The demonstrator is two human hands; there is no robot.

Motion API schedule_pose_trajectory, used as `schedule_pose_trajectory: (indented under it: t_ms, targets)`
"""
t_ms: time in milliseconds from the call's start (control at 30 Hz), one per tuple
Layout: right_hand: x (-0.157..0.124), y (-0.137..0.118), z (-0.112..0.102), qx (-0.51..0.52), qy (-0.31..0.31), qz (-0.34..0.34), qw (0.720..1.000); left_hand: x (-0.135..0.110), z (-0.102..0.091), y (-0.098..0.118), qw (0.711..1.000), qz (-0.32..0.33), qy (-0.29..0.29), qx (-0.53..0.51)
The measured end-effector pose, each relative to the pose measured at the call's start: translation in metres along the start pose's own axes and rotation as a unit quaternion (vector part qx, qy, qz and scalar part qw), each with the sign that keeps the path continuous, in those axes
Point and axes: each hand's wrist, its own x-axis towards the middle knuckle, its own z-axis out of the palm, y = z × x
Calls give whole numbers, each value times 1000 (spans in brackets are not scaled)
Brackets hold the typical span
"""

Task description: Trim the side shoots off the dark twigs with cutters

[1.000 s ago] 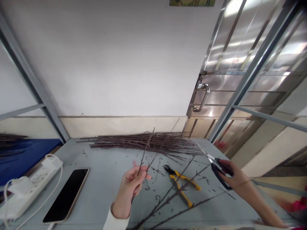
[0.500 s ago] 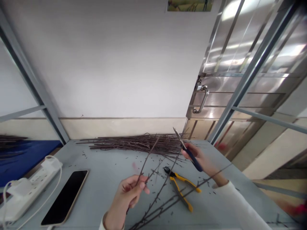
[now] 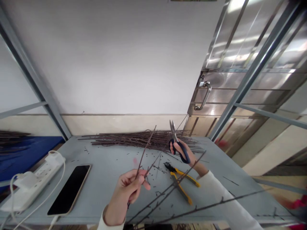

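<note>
While the left hand [image 3: 124, 196] pinches a twig [image 3: 145, 153], the right hand [image 3: 182, 151] holds scissors [image 3: 173, 131].

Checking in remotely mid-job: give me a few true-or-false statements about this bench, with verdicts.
The right hand holds blue-handled scissors: true.
The left hand grips a thin twig: true.
The yellow-handled pliers lie on the smartphone: false, they lie on the grey table, well apart from it.
The smartphone lies screen-down: false, its black screen faces up.
</note>
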Motion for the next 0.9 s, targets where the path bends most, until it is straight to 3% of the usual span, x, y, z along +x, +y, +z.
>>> schedule_pose_trajectory:
  t_ms: [267,500,700,900]
  targets:
    - [-36,-19,32,66,-137,35,988,-5,9,10,1000,4,14,1]
    - [-59,-37,27,34,-177,35,983,-2,7,6,1000,9,15,21]
    - [-68,-51,24,-52,-165,16,985,3,7,0,997,10,28,67]
    - [-65,-64,25,-137,-148,6,979,-3,21,4,991,15,59,115]
